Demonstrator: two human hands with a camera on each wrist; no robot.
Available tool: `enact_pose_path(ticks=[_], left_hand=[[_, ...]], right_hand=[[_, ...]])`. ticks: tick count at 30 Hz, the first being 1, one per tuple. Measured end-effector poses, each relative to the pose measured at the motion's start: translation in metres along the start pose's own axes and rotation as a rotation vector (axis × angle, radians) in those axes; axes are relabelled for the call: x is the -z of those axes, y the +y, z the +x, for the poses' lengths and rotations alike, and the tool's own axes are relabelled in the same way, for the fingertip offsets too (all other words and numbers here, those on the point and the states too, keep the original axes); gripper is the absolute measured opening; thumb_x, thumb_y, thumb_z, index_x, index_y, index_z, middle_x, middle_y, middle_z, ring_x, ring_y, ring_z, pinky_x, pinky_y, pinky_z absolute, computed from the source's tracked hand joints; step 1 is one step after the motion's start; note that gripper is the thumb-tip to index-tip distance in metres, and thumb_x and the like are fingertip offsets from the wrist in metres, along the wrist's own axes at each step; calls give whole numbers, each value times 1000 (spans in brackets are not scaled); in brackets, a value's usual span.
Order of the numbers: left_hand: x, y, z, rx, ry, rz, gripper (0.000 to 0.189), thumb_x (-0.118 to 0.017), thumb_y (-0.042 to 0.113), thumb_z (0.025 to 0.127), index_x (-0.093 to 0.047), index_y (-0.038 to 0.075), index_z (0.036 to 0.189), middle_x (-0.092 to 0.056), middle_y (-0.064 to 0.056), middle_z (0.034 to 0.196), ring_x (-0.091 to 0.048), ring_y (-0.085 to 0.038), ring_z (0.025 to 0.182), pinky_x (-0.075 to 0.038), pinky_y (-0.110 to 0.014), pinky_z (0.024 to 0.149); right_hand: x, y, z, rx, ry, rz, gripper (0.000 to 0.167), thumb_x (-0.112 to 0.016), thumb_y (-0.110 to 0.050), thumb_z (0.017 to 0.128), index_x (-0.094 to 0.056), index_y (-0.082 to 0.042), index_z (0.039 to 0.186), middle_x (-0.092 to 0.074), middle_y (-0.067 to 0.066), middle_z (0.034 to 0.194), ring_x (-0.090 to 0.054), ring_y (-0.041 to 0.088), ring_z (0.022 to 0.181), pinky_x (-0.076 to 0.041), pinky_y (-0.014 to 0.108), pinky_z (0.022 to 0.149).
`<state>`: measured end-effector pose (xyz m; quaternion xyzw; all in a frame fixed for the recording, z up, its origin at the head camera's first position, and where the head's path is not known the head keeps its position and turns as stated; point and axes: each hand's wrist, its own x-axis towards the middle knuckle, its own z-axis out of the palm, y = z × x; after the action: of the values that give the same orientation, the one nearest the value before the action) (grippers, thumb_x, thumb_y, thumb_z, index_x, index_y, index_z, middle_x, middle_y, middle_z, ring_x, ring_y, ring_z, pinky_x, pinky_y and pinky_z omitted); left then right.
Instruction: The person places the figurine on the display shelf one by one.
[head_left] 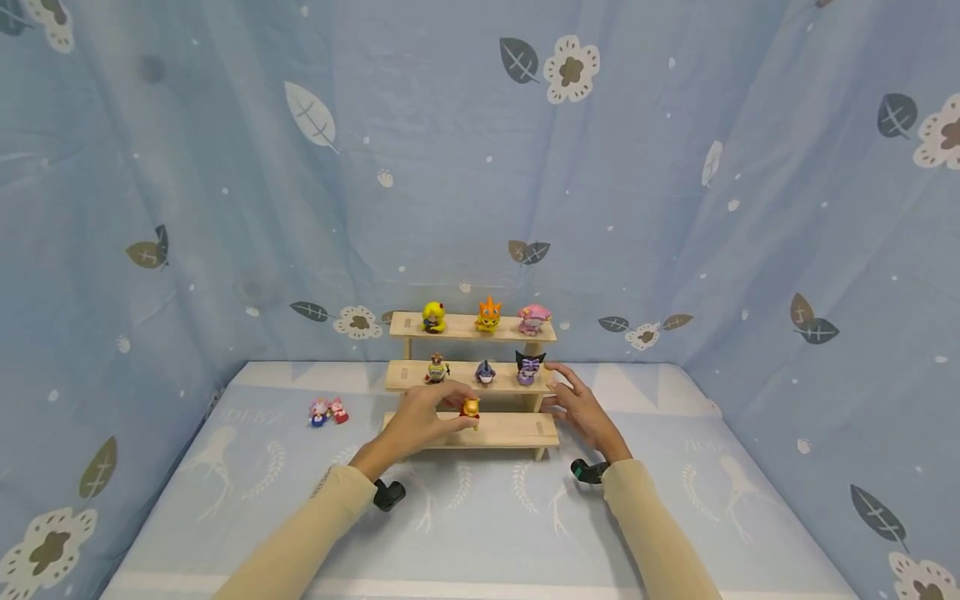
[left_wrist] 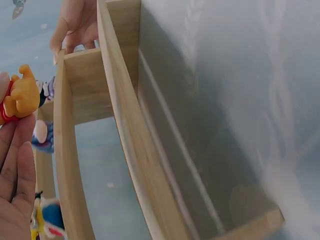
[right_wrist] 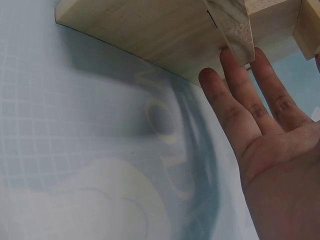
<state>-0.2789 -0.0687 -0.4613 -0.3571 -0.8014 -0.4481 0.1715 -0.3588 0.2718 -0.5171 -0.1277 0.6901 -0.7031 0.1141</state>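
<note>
My left hand pinches a small orange bear figurine in a red shirt between thumb and fingers, held above the lowest tier of a three-tier wooden shelf. In the left wrist view the bear lies sideways near the left edge. My right hand is at the right end of the middle tier, its fingers extended and fingertips right at the wood. Close to those fingers stands a black-and-purple figurine. A blue donkey-like figurine and a crowned yellow figurine share that middle tier.
On the top tier stand a yellow-haired figurine, an orange spiky one and a pink one. Two small pink-headed figurines lie left of the shelf on the patterned tablecloth. Blue curtains enclose the table.
</note>
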Motion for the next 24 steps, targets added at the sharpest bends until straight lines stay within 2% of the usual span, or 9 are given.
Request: enact_pose_path(ticks=[6,9,10,13,16,17,20,24], left_hand=[[-16,-1,8,-15,3,-36,34,-88,16,84,-73,13,114,-74,4,102,-71,-10,88,-60,-34,79],[-25,-2,11,-10,4,-34,34,-88,17,84,-73,15,114,-74,5,100,-71,-9,87,-60,-38,82],[-28,-3,13,-3,4,-27,34,-88,17,84,-73,15,114,-74,6,99,-71,-8,87,-57,-42,89],[-36,-3,16,16,4,-32,34,-87,17,84,-73,15,115,-74,6,98,-70,-9,87,-57,-45,90],[-45,-3,20,35,0,-56,33,-87,16,85,-73,14,115,-75,4,98,-71,-11,87,-58,-41,89],[-47,-3,21,44,-2,-67,33,-87,15,85,-73,14,115,-74,4,99,-71,-11,87,-60,-36,81],[-55,-3,24,67,0,-82,32,-87,15,85,-73,15,115,-75,5,100,-71,-9,87,-59,-31,81],[-66,-2,28,87,-5,-91,32,-87,15,85,-73,14,114,-74,6,100,-70,-7,88,-59,-32,82]], right_hand=[[1,0,0,10,-8,3,52,-54,-33,109,-37,-25,158,-51,23,136,-62,40,112,-50,54,100],[1,0,1,16,-10,-13,54,-54,-35,109,-36,-25,158,-49,21,140,-64,35,110,-52,52,98],[1,0,1,21,-13,-18,55,-54,-35,109,-35,-24,159,-47,21,142,-64,35,109,-52,51,97],[1,0,3,27,-16,-18,56,-54,-34,109,-34,-22,160,-42,20,148,-64,33,109,-53,48,96],[1,1,3,27,-10,-14,55,-54,-33,109,-35,-22,159,-40,21,150,-65,32,108,-54,47,94],[0,1,3,22,-4,-13,54,-54,-34,109,-36,-24,158,-40,19,151,-65,31,108,-54,47,94],[0,2,2,16,7,-17,53,-55,-35,108,-37,-26,158,-41,20,150,-65,31,107,-54,48,94],[-3,-7,-4,-2,-7,3,55,-53,-32,109,-34,-22,160,-39,23,151,-63,34,110,-50,53,98]])
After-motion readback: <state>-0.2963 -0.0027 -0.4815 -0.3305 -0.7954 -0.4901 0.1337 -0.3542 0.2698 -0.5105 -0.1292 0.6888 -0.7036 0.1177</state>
